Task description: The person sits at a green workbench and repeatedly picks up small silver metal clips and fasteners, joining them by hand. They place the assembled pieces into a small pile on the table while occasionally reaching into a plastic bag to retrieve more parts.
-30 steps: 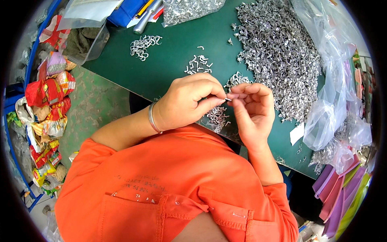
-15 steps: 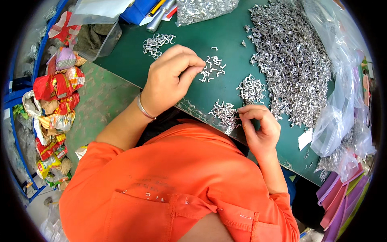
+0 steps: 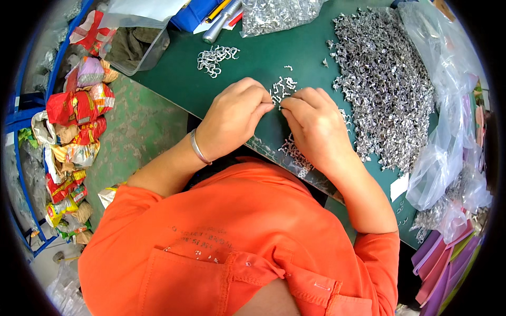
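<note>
My left hand [image 3: 238,111], with a bangle [image 3: 197,147] at its wrist, pinches thumb and forefinger together. Facing it, my right hand [image 3: 318,122] is closed in a similar pinch, the fingertips of both a short gap apart. Whatever they grip is too small to make out. Just beyond the fingertips lies a loose scatter of small bent silvery metal pieces [image 3: 285,83]. Below my right hand, a heap of tiny metal pieces [image 3: 295,152] sits by the table edge, partly covered. Another small pile [image 3: 346,117] peeks out beyond its knuckles.
A big mound of small metal parts [image 3: 385,89] covers the right of the green table [image 3: 179,68]. Curved pieces [image 3: 215,59] lie at the far left, near a plastic tub [image 3: 138,50]. Farther back are a bag of parts [image 3: 279,16] and a metal-handled tool [image 3: 221,22].
My right hand has moved left and away from the table-edge heap, up to my left hand. It now hides much of the small pile. The left hand has shifted slightly, still pinching.
</note>
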`<state>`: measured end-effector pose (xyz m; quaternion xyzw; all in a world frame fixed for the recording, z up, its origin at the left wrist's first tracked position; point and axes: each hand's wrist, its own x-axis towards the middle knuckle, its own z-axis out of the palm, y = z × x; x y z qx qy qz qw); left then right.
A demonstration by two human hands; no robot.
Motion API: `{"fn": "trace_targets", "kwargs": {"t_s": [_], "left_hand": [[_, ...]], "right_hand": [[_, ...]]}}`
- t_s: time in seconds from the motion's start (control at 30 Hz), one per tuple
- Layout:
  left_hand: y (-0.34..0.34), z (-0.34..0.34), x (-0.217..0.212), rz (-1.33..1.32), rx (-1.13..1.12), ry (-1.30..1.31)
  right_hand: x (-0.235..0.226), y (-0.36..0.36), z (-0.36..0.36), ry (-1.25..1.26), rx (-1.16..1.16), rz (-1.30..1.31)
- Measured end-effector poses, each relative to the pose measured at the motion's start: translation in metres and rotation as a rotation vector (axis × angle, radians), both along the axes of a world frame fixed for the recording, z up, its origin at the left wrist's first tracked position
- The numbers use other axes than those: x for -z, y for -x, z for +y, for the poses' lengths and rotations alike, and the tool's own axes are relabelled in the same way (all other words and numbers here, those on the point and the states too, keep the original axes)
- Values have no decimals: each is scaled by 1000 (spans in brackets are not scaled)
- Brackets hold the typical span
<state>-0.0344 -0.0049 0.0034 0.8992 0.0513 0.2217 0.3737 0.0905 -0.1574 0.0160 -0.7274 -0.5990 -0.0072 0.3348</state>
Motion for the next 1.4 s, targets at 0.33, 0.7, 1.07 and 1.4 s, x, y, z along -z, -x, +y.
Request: {"fn": "trace_targets", "kwargs": {"t_s": [0.33,0.7,1.07,1.4], "left_hand": [[9,-8,-5,216,-14,808],[7,-10,-7,204,33,1093],[5,-11,-10,152,45,1126],[7,-22,-9,39,98,635]], "right_hand": [[4,0,0,117,4,-121],[6,2,-4,138,22,-137],[3,1,-9,83,44,-81],[-14,5,-39,-13,134,436]]}}
